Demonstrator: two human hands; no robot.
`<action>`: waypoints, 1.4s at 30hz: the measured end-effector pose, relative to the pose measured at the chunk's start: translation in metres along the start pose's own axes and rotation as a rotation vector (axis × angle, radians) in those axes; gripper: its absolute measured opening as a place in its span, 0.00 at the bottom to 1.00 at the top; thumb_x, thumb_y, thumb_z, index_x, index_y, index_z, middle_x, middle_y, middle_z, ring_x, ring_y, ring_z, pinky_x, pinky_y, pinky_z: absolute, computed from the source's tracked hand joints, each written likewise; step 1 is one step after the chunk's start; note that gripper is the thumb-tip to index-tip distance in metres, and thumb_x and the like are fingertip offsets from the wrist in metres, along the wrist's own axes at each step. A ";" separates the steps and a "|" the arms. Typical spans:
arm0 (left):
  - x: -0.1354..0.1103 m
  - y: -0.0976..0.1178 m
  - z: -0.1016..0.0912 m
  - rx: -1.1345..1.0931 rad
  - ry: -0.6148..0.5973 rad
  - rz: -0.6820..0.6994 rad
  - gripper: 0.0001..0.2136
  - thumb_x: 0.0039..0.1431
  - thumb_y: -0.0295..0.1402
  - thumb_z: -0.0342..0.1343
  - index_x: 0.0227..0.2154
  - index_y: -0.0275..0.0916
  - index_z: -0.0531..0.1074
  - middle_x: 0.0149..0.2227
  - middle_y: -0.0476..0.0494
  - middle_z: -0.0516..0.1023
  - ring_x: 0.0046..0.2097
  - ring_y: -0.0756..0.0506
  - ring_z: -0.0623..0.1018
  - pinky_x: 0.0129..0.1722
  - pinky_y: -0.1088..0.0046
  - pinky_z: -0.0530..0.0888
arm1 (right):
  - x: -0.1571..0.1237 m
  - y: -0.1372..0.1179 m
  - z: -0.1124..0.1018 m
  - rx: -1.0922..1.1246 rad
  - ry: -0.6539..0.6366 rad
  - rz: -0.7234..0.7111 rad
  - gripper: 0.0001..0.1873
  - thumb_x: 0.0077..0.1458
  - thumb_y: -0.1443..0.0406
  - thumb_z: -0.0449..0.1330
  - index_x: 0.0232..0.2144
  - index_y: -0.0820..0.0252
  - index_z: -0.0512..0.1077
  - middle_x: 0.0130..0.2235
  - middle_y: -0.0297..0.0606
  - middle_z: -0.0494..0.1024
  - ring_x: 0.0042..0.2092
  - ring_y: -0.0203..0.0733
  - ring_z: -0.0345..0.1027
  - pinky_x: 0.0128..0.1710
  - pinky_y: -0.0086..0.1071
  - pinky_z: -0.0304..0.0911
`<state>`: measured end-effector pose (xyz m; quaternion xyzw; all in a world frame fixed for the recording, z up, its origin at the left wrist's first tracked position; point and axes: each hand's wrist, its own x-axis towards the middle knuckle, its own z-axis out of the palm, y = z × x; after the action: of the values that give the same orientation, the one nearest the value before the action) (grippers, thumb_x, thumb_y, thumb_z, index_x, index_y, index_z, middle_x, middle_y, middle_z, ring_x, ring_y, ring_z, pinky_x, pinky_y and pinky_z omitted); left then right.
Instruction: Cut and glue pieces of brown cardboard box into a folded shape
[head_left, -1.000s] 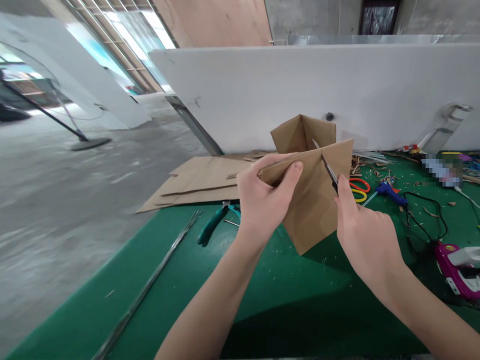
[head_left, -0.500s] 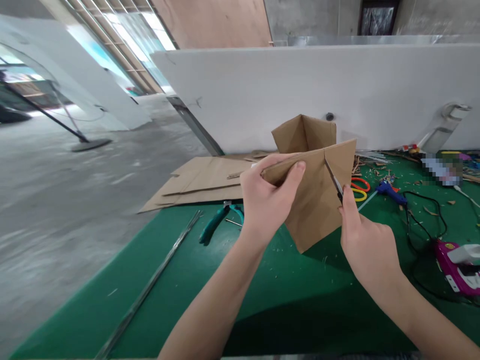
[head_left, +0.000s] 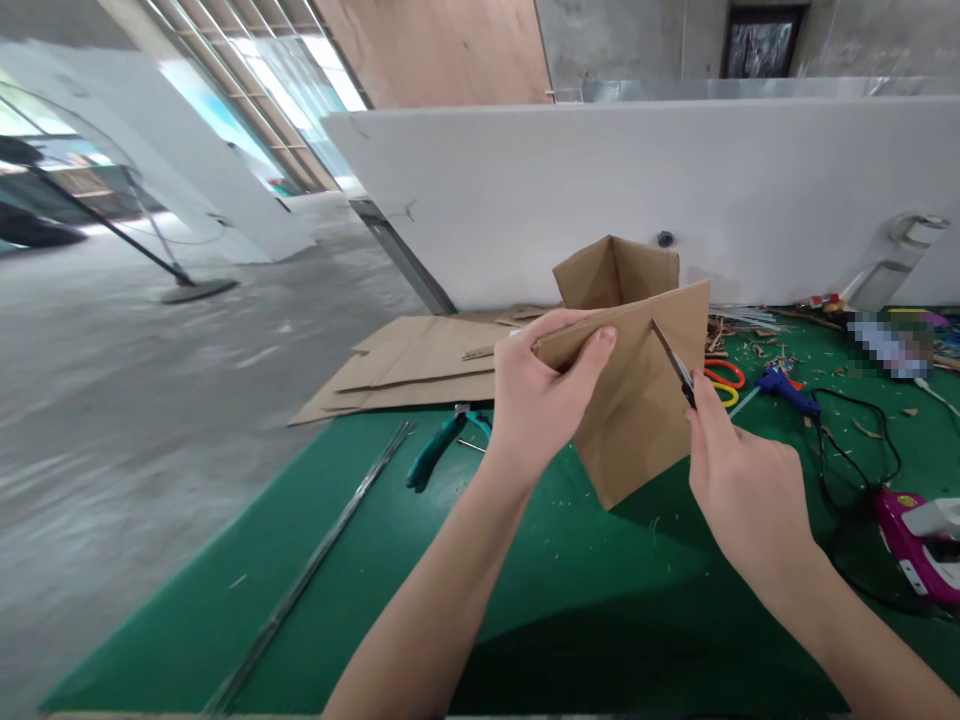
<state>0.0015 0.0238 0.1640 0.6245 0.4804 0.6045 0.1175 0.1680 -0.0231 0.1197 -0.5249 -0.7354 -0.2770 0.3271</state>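
Observation:
A folded brown cardboard box (head_left: 637, 420) stands tilted above the green table, its open top facing away. My left hand (head_left: 544, 390) pinches the box's near upper edge between thumb and fingers. In my right hand (head_left: 739, 470) is a slim-bladed knife (head_left: 673, 358) with a dark handle. The blade lies against the near cardboard panel, its tip just below the top edge. My curled fingers hide most of the handle.
Flat cardboard sheets (head_left: 420, 355) lie at the back left. Teal-handled pliers (head_left: 435, 452) and a bundle of thin wires (head_left: 322, 555) are left of my arm. Scissors (head_left: 726, 375), a blue glue gun (head_left: 784, 388), its cord and a magenta power strip (head_left: 919, 545) lie right.
The knife tip has slid slightly down from the box's top edge, and my right hand has lowered a little. My left hand keeps its hold. The whole view has shifted slightly.

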 end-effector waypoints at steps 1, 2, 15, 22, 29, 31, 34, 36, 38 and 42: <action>0.000 0.000 0.000 0.001 0.002 0.000 0.06 0.54 0.37 0.60 0.31 0.42 0.77 0.28 0.50 0.78 0.30 0.48 0.77 0.29 0.72 0.73 | 0.003 0.000 -0.001 -0.004 -0.012 0.005 0.17 0.62 0.70 0.49 0.50 0.70 0.71 0.15 0.27 0.63 0.15 0.29 0.52 0.18 0.27 0.38; -0.001 0.001 0.001 0.006 0.003 0.003 0.06 0.54 0.37 0.60 0.31 0.42 0.77 0.28 0.50 0.78 0.31 0.48 0.77 0.29 0.72 0.73 | 0.007 -0.001 -0.001 -0.008 -0.027 0.011 0.18 0.62 0.70 0.49 0.51 0.70 0.70 0.14 0.27 0.63 0.14 0.29 0.52 0.18 0.27 0.38; -0.008 0.009 0.006 0.038 0.088 0.015 0.05 0.54 0.35 0.60 0.32 0.42 0.78 0.31 0.50 0.81 0.34 0.47 0.79 0.33 0.71 0.76 | 0.007 -0.004 0.005 -0.044 -0.107 0.043 0.23 0.58 0.72 0.47 0.56 0.67 0.66 0.15 0.27 0.64 0.15 0.30 0.51 0.18 0.27 0.36; -0.008 0.008 0.006 0.044 0.084 0.034 0.05 0.54 0.36 0.60 0.32 0.43 0.78 0.32 0.50 0.81 0.35 0.47 0.80 0.34 0.70 0.77 | -0.005 -0.003 0.010 -0.081 -0.092 0.037 0.26 0.54 0.74 0.48 0.56 0.69 0.65 0.16 0.27 0.64 0.15 0.29 0.50 0.19 0.27 0.37; -0.007 0.006 0.006 0.054 0.071 0.035 0.05 0.54 0.37 0.60 0.32 0.44 0.78 0.32 0.50 0.81 0.36 0.46 0.80 0.34 0.69 0.78 | -0.011 -0.004 0.010 -0.035 -0.083 0.070 0.26 0.54 0.74 0.46 0.56 0.69 0.65 0.16 0.27 0.63 0.16 0.28 0.47 0.19 0.27 0.37; -0.007 0.006 0.006 0.047 0.070 0.035 0.05 0.54 0.37 0.60 0.32 0.44 0.78 0.32 0.50 0.81 0.36 0.46 0.80 0.34 0.69 0.78 | -0.013 -0.005 0.010 -0.023 -0.095 0.078 0.27 0.54 0.75 0.46 0.56 0.68 0.65 0.16 0.27 0.63 0.16 0.28 0.47 0.19 0.28 0.36; -0.008 0.008 0.006 0.041 0.075 0.028 0.05 0.54 0.37 0.60 0.32 0.43 0.77 0.32 0.50 0.81 0.35 0.46 0.80 0.34 0.70 0.77 | -0.016 -0.006 0.011 -0.005 -0.106 0.084 0.27 0.53 0.75 0.46 0.56 0.68 0.64 0.17 0.27 0.63 0.15 0.28 0.47 0.18 0.28 0.36; -0.009 0.009 0.006 0.043 0.074 0.023 0.06 0.54 0.37 0.59 0.32 0.42 0.77 0.32 0.49 0.81 0.35 0.47 0.80 0.34 0.70 0.77 | -0.019 -0.006 0.011 0.013 -0.107 0.083 0.28 0.53 0.75 0.46 0.56 0.69 0.64 0.17 0.27 0.64 0.15 0.28 0.48 0.18 0.28 0.36; -0.009 0.009 0.006 0.042 0.070 0.019 0.06 0.54 0.37 0.59 0.32 0.41 0.77 0.32 0.49 0.81 0.34 0.47 0.79 0.33 0.71 0.77 | -0.021 -0.006 0.011 0.028 -0.102 0.078 0.27 0.54 0.75 0.45 0.56 0.70 0.64 0.16 0.27 0.63 0.15 0.29 0.49 0.18 0.28 0.36; -0.008 0.006 0.005 0.021 0.052 0.010 0.06 0.54 0.37 0.60 0.32 0.42 0.77 0.31 0.49 0.80 0.33 0.48 0.79 0.32 0.72 0.76 | -0.022 -0.008 0.010 0.049 -0.122 0.079 0.26 0.56 0.74 0.45 0.56 0.71 0.64 0.16 0.27 0.64 0.15 0.29 0.51 0.18 0.28 0.37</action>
<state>0.0104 0.0172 0.1621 0.6120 0.4865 0.6161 0.0953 0.1640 -0.0312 0.0957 -0.5614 -0.7391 -0.2131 0.3050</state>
